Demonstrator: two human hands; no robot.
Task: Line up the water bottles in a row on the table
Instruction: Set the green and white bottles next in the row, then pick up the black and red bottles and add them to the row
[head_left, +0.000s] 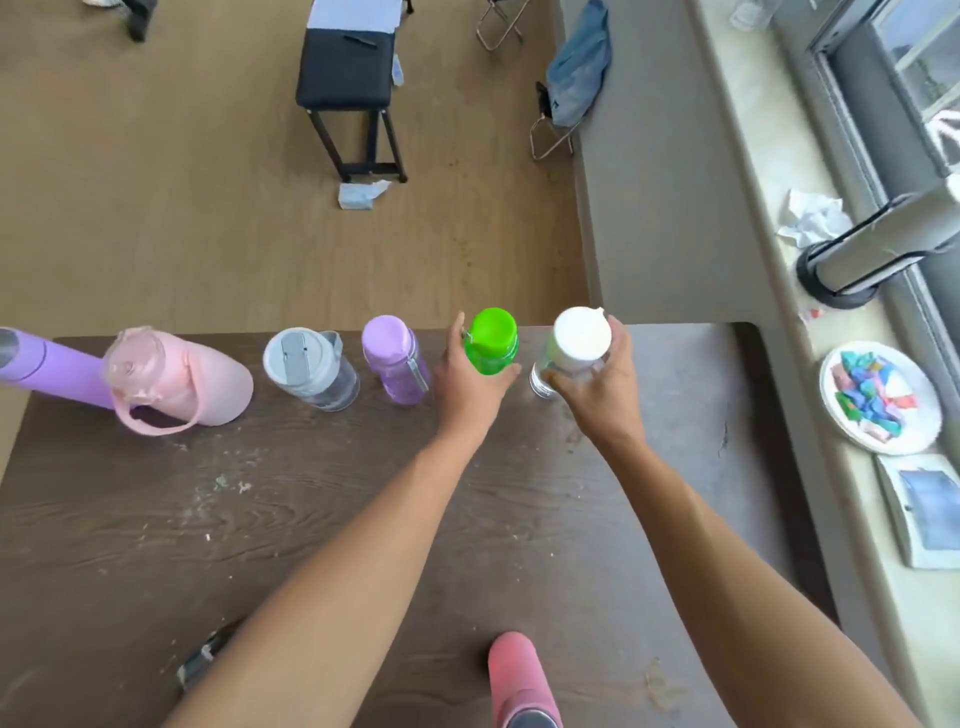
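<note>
Gripping two bottles at the far edge of the table (675, 395): left hand (467, 384) closed round green bottle (491, 340), right hand (602, 384) round white-capped bottle (576, 345). Held upright, apparently to extend the row past purple bottle (395, 358). Red bottle (517, 675) near front edge, not yet placed.

no legible text or labels on any bottle
</note>
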